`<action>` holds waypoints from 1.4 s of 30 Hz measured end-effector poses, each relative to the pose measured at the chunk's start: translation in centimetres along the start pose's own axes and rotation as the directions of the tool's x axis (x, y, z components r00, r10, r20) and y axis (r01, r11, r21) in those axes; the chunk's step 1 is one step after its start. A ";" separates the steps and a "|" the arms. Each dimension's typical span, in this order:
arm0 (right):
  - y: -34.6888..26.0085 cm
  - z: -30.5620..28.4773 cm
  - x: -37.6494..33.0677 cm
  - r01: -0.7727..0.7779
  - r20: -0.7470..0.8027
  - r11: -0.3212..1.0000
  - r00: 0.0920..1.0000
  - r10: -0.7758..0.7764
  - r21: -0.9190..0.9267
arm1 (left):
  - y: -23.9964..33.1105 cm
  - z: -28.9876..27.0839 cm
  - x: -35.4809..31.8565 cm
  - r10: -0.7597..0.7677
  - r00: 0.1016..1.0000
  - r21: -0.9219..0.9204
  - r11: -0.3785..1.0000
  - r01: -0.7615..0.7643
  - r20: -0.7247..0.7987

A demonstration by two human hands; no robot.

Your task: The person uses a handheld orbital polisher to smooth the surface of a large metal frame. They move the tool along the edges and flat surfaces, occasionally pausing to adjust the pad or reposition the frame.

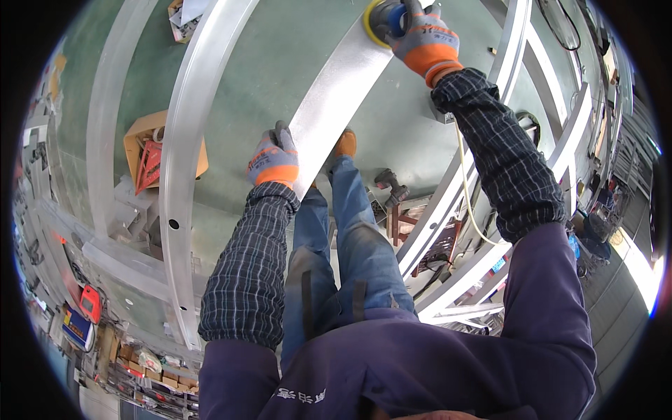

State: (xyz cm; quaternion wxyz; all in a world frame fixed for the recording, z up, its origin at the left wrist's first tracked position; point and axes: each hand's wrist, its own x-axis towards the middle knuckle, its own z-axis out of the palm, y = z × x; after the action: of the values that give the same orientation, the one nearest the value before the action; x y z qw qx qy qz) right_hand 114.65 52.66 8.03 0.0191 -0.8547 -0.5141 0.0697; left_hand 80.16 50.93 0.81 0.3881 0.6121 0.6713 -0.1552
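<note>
A wide silvery metal beam (339,87) slants up and to the right in front of my legs. My right hand (427,45), in a grey and orange work glove, is closed round a disc sander (380,22) with a yellow rim and a blue body. The sander's disc lies against the far part of the beam's face. My left hand (274,157), gloved alike, grips the beam's left edge nearer to me; some of its fingers are hidden. A pale hose (462,161) hangs below my right forearm.
Curved metal frame members (183,161) stand at the left, with more metal bars (518,49) at the right. A cardboard box (136,143) holds a red triangular tool. A dark cordless drill (392,187) lies on the green floor (259,84). Shelves with small boxes (147,371) are lower left.
</note>
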 end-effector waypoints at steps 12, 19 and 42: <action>0.6 0.2 0.5 0.043 0.089 0.991 0.996 -0.031 -0.128 | -0.1 0.6 0.0 0.037 0.997 -0.012 0.999 -0.038 -0.075; 1.1 -2.3 6.2 -0.063 -0.007 0.998 0.998 0.064 0.018 | 0.0 0.1 -0.8 0.046 0.993 0.027 0.999 -0.044 -0.106; -3.6 -3.4 -0.1 0.165 0.394 0.978 0.896 -0.202 0.126 | -1.0 0.2 -0.4 0.029 0.996 0.076 0.997 -0.022 -0.086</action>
State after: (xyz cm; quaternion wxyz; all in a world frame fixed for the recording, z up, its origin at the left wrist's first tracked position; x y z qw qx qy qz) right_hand 111.95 54.37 11.79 -0.0431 -0.7674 -0.5817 0.2661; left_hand 79.26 50.34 0.71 0.3373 0.6409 0.6734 -0.1486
